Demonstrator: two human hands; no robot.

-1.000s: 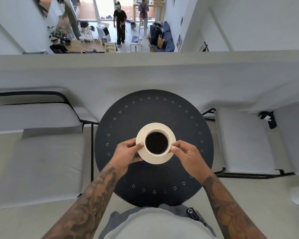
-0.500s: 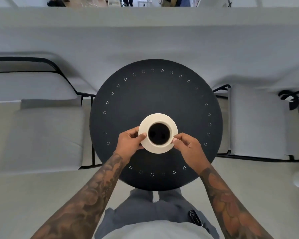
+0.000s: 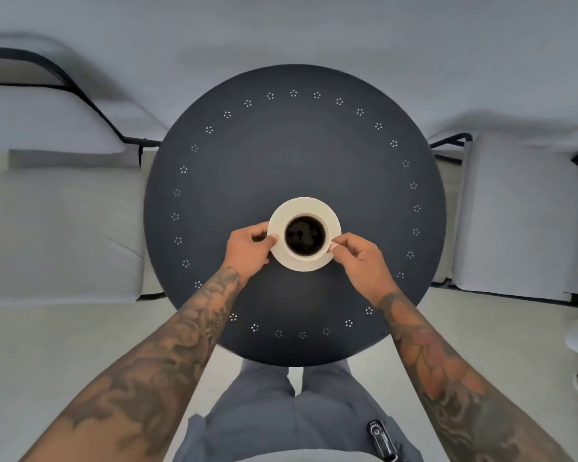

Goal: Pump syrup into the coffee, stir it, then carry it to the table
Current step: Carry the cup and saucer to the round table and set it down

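Nearly done, you are bringing the coffee [image 3: 305, 235] to the round black table [image 3: 294, 155]; whether the saucer [image 3: 303, 263] is resting on it yet cannot be told. Your left hand [image 3: 247, 250] and right hand [image 3: 357, 258] are each pinching the saucer's rim at opposite sides. The cup is looking full, dark and level, nothing spilling; only letting go is remaining

You have one round black table [image 3: 294, 155], one saucer [image 3: 317, 263], one cup of coffee [image 3: 305, 236], two hands, left [image 3: 247, 250] and right [image 3: 359, 258], and two white-cushioned seats, one [image 3: 57, 221] on each side [image 3: 514, 218].
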